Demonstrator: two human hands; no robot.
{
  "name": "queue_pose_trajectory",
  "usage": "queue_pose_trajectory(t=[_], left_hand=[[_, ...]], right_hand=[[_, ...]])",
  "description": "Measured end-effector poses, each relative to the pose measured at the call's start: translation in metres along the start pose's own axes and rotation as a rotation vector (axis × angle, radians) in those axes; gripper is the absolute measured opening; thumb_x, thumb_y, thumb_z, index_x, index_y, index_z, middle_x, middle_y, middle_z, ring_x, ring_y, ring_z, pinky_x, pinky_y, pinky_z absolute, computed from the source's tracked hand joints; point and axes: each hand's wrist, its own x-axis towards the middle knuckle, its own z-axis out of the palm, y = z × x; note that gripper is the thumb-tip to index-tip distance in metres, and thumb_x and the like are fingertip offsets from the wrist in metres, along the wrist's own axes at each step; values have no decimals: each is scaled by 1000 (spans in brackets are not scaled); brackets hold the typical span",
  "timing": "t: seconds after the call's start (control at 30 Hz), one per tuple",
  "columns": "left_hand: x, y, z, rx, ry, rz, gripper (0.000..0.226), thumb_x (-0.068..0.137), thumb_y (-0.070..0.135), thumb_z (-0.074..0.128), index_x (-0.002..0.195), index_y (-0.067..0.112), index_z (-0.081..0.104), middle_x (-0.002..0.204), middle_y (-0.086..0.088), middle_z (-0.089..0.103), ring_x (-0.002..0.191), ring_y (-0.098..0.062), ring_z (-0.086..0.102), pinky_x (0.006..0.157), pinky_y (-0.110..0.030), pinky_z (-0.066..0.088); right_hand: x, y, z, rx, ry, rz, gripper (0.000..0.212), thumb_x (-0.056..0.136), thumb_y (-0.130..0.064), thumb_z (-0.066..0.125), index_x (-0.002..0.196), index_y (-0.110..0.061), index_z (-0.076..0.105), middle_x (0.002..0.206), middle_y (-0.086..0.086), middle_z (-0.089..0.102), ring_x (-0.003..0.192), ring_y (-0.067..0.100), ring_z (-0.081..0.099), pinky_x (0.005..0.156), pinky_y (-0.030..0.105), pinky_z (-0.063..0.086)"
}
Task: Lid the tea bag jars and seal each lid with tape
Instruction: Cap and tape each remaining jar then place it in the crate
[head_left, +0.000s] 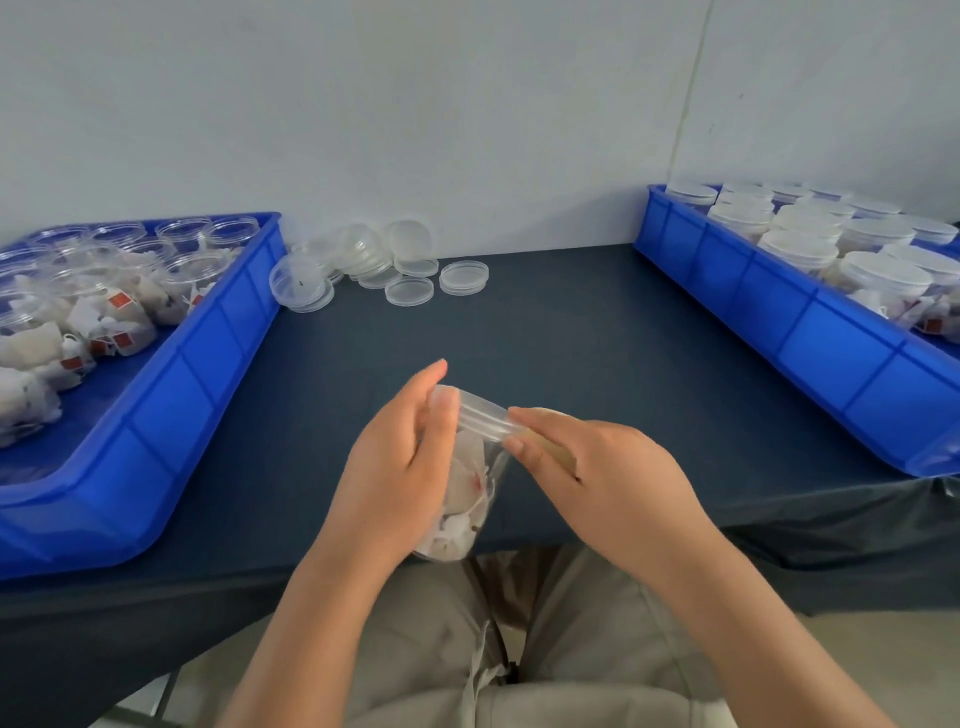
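A clear plastic jar (465, 493) packed with white tea bags is held tilted over the table's near edge. My left hand (400, 467) wraps around its left side, thumb on the rim. A clear lid (483, 415) sits on the jar's top. My right hand (602, 478) pinches the lid's right edge with thumb and fingers, and something tan, partly hidden, lies under those fingers. Loose clear lids (410, 291) lie in a heap at the back of the table.
A blue tray (208, 364) on the left holds open jars with tea bags and loose tea bags. A second blue tray (779, 306) on the right holds lidded jars. The dark table (597, 353) meets a pale wall behind.
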Motion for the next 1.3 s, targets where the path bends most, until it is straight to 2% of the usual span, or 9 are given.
queue_pose_trajectory(t=[0.1, 0.27, 0.37, 0.47, 0.7, 0.9, 0.97, 1.1, 1.3], left_hand=[[-5, 7, 6, 92, -4, -26, 102, 65, 105, 48, 153, 54, 32, 139, 29, 57, 124, 6, 56, 96, -24, 49], [3, 1, 1, -7, 77, -39, 81, 68, 92, 59, 139, 56, 47, 115, 33, 63, 104, 16, 59, 75, -13, 47], [8, -4, -7, -107, 85, -68, 76, 72, 86, 56, 139, 50, 54, 110, 34, 65, 100, 14, 63, 67, -4, 47], [10, -8, -14, -176, 59, -63, 70, 76, 82, 56, 137, 48, 59, 114, 38, 66, 101, 10, 67, 70, -2, 48], [15, -22, -23, -378, -96, -166, 57, 80, 84, 54, 126, 53, 69, 120, 13, 76, 112, -12, 74, 97, -41, 59], [16, -35, -16, -617, -283, -216, 80, 78, 88, 67, 134, 31, 72, 128, -10, 75, 112, -25, 75, 87, -34, 62], [15, -41, -9, -628, -347, -212, 82, 80, 88, 64, 132, 26, 74, 130, -14, 74, 116, -28, 73, 92, -38, 60], [15, -39, -3, -533, -326, -151, 79, 81, 95, 52, 128, 35, 76, 129, -3, 76, 120, -24, 72, 94, -32, 60], [15, -17, -5, -152, -2, 18, 47, 102, 68, 45, 136, 44, 68, 120, 36, 69, 115, 11, 64, 92, -17, 54]], right_hand=[[-3, -9, 5, -42, 7, -5, 61, 102, -71, 21, 150, -49, 52, 129, -21, 71, 112, 8, 68, 88, 33, 57], [1, 1, 0, 144, -118, -34, 54, 101, -72, 35, 151, -55, 42, 110, -34, 68, 98, -3, 64, 75, 16, 48], [0, 6, -2, 266, -225, -29, 51, 99, -75, 37, 148, -64, 32, 79, -11, 64, 68, 6, 59, 56, 24, 43], [3, 10, -7, 263, -207, -41, 50, 99, -78, 33, 147, -62, 33, 83, -4, 65, 72, 10, 63, 58, 27, 49], [10, 26, -8, 133, -128, -36, 48, 100, -71, 41, 146, -57, 41, 81, -25, 56, 83, -13, 55, 62, 16, 37], [15, 26, 1, 229, -179, -27, 44, 100, -73, 43, 142, -63, 45, 82, -26, 62, 74, 2, 59, 61, 16, 42], [14, 24, 1, 248, -181, -56, 45, 101, -72, 42, 145, -62, 45, 86, -41, 61, 80, -10, 59, 68, 10, 45], [12, 24, -2, 278, -187, -75, 45, 104, -69, 43, 147, -61, 48, 132, -54, 51, 121, -24, 52, 96, 4, 40], [9, 15, 0, 154, -43, -17, 51, 104, -67, 39, 149, -49, 54, 139, -28, 65, 128, -2, 56, 103, 20, 48]])
